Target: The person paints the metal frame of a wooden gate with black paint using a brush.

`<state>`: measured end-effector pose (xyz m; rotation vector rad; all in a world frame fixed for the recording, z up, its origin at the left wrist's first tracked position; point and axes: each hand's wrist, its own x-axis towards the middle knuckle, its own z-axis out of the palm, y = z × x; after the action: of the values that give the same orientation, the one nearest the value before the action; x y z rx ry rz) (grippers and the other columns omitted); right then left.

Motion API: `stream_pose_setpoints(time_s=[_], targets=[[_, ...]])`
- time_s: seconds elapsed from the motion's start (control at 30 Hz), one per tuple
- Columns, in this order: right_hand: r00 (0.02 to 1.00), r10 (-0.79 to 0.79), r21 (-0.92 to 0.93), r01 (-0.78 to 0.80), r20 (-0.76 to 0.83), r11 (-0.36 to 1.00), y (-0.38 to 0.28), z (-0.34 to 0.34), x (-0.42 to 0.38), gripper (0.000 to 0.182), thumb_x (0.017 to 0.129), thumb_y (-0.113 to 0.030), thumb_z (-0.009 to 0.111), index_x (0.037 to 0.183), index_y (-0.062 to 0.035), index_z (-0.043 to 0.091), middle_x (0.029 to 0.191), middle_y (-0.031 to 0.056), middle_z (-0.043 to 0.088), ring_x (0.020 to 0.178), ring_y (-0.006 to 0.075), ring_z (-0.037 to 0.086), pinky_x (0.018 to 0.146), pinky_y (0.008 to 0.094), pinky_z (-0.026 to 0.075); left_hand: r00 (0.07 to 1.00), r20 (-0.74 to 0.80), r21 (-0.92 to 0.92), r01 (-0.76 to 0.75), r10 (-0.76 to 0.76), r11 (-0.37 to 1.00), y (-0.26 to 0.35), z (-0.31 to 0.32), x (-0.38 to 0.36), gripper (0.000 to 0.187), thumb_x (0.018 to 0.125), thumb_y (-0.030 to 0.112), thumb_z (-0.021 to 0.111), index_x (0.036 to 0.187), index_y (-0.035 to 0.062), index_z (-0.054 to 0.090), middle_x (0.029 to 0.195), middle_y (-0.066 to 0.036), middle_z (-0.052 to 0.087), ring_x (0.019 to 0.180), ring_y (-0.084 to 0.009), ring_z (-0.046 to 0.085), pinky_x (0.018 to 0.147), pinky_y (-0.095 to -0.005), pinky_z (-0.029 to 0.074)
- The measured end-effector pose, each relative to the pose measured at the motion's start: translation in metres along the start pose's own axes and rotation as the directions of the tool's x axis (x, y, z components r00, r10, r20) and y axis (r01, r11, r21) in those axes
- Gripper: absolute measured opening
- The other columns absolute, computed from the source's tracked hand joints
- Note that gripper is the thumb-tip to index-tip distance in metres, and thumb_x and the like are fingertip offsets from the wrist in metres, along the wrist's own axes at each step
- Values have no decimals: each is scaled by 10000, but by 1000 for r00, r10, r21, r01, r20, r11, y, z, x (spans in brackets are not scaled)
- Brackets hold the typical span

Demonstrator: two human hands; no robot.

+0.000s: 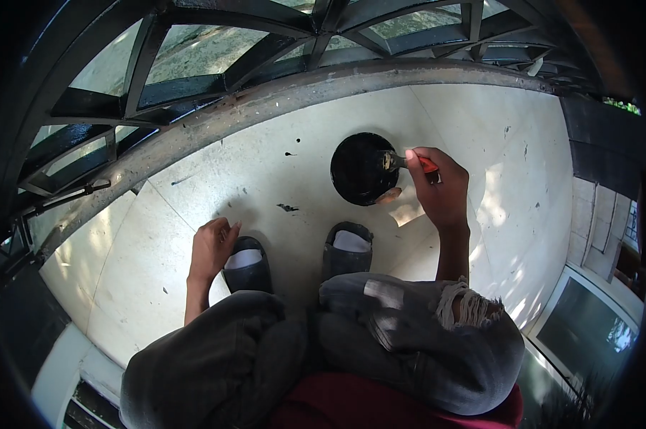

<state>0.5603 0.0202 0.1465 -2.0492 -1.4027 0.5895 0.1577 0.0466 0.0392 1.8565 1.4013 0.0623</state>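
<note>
My right hand is closed around the red handle of a paintbrush. The brush's bristle end reaches over the right rim of a round black paint pot, whose inside looks dark and glossy. Whether the bristles touch paint I cannot make out. My left hand hangs above the floor beside my left shoe, its fingers curled in and the palm hidden; nothing shows in it.
A black metal grille rises ahead from a scuffed sill. Black paint spots mark the pale tiled floor. My slippers stand just short of the pot. A glass-panelled frame is at lower right.
</note>
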Motion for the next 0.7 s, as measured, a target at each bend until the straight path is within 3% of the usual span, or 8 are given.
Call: stream_pose_setpoints(time_s=[0.03, 0.13, 0.17, 0.27, 0.3, 0.4, 0.6, 0.7], targets=[[999, -45, -3, 45, -23, 999, -1, 9, -1, 154, 947, -186, 734, 950, -35, 705, 805, 98, 705, 643, 179, 649, 617, 295, 522, 998, 44, -28, 51, -50, 998, 3, 1, 0, 220, 930, 163, 711, 818, -8, 631, 740, -174, 659, 654, -328, 650, 617, -403, 505], [988, -143, -44, 141, -53, 989, 4, 24, 0, 142, 945, -178, 722, 927, -44, 680, 827, 120, 708, 689, 281, 691, 641, 355, 552, 1000, -15, -85, -21, 20, 996, 3, 17, -1, 204, 939, 165, 703, 837, 1, 638, 692, -164, 643, 599, -320, 633, 593, -400, 502], [987, -139, -39, 136, -85, 990, 3, 25, -1, 156, 946, -167, 737, 951, -15, 703, 812, 93, 713, 670, 157, 648, 632, 295, 523, 1000, 3, -88, -15, 15, 996, 6, 19, -2, 183, 935, 156, 703, 858, 0, 646, 714, -162, 647, 622, -302, 639, 600, -389, 504], [994, -78, -7, 77, -82, 997, -4, 23, 3, 166, 939, -170, 744, 939, -13, 692, 824, 95, 720, 684, 158, 658, 645, 290, 529, 999, -5, -81, -55, 54, 995, 10, 19, -1, 157, 929, 144, 703, 885, 0, 658, 749, -160, 655, 644, -288, 647, 610, -383, 507], [999, -38, 13, 38, -10, 999, -5, 18, 4, 151, 927, -178, 732, 957, -40, 679, 850, 130, 726, 722, 298, 710, 665, 351, 566, 1000, 20, -101, -22, 24, 995, 11, 17, -1, 139, 924, 131, 700, 903, -2, 665, 783, -152, 663, 666, -274, 650, 624, -379, 510], [989, -135, 85, 140, -66, 986, 8, 18, 5, 145, 904, -161, 748, 948, -37, 686, 831, 112, 729, 706, 258, 719, 658, 331, 563, 999, 17, -101, -39, 41, 994, 9, 13, 4, 134, 925, 126, 698, 920, -4, 669, 789, -150, 663, 674, -265, 647, 634, -378, 511], [996, -47, 139, 37, 70, 990, 11, 11, -3, 126, 842, -96, 776, 937, -66, 698, 790, 65, 717, 690, 149, 708, 666, 292, 559, 999, -32, -84, -23, 21, 996, 6, 3, 13, 134, 920, 123, 708, 952, -3, 678, 791, -157, 662, 680, -256, 642, 637, -367, 509], [998, -46, 146, 38, 53, 989, 8, 9, -4, 137, 833, -84, 775, 951, -77, 706, 790, 66, 714, 690, 158, 702, 675, 285, 560, 998, -46, -70, -51, 48, 996, 4, 1, 15, 142, 922, 128, 708, 957, -7, 680, 792, -153, 666, 675, -254, 639, 636, -365, 509]])
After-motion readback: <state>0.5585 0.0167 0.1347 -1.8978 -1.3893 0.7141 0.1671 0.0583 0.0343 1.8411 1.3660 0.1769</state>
